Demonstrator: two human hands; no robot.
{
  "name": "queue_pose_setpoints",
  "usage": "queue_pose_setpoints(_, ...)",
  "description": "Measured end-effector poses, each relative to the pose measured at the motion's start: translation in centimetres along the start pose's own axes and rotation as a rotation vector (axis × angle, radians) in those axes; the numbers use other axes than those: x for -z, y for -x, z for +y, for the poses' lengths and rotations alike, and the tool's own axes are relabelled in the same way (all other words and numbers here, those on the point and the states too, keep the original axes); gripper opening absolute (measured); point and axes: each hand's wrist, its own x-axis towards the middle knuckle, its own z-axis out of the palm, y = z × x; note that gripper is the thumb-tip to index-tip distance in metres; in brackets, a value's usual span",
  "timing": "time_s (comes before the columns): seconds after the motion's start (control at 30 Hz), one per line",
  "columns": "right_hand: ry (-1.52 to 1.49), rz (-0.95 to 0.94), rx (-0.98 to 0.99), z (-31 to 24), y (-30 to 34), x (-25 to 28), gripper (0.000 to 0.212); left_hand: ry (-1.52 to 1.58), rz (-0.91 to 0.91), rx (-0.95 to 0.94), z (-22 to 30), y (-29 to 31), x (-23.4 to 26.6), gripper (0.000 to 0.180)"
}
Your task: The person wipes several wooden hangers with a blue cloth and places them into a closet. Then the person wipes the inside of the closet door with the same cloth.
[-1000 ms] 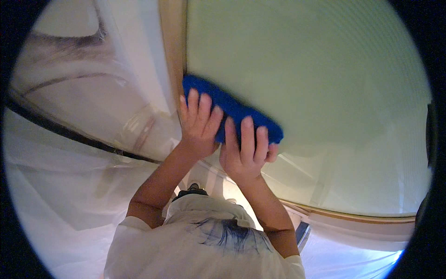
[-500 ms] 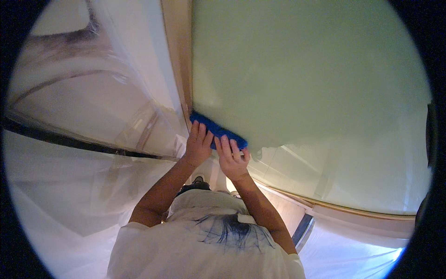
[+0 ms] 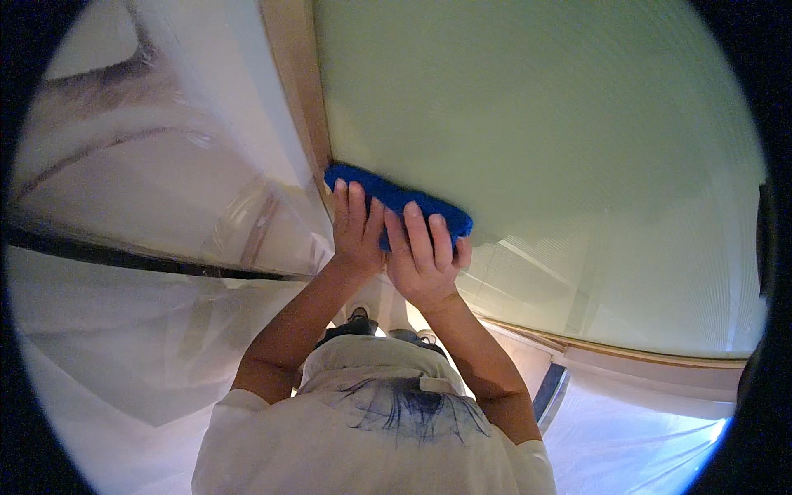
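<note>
Both hands grip a long, blue, fuzzy-looking pad (image 3: pixel 371 181) laid against a large pale green panel (image 3: pixel 536 124). My left hand (image 3: pixel 359 235) is on the pad's left part, fingers over its face. Beside it, my right hand (image 3: pixel 425 256) holds the right part with fingers spread a little and bent round it. The pad lies at a slant, its left end touching or nearly touching the wooden strip (image 3: pixel 299 82) along the panel's left edge. Its underside against the panel is hidden.
Translucent plastic sheeting (image 3: pixel 107 346) hangs on the left, crossed by a dark band (image 3: pixel 124 260). A light wooden edge (image 3: pixel 627 351) borders the panel's near side. More sheeting (image 3: pixel 627 445) is at the lower right, by a dark upright strip (image 3: pixel 549 392). My shoes show below.
Both hands have pushed the blue pad farther up the panel, away from my body. It looks larger now, and my arms reach a little farther out. The grip stays the same.
</note>
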Motion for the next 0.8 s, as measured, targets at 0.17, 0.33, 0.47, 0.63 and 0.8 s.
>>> queue_pose_setpoints(0.17,0.066,-0.109,0.030,-1.6,3.6,-2.2,0.033,-0.036,-0.104,-0.013,-2.6,5.7,-1.0,0.034)
queue_pose_setpoints(0.33,0.003,-0.448,0.073,-2.5,11.8,-3.7,0.036,-0.030,-0.398,0.013,-2.3,13.7,-1.7,0.030)
queue_pose_setpoints(0.47,-0.007,-0.483,0.052,-1.6,12.0,-2.3,0.036,-0.019,-0.387,0.045,-0.5,12.5,-1.3,0.029)
queue_pose_setpoints(0.63,0.003,-0.202,-0.003,-0.1,4.9,-0.9,0.038,0.056,-0.153,0.036,-0.1,5.0,-1.1,0.039)
queue_pose_setpoints(0.8,0.011,0.009,-0.051,1.2,-1.5,1.8,0.035,0.009,-0.051,-0.114,0.4,-4.1,1.6,0.065)
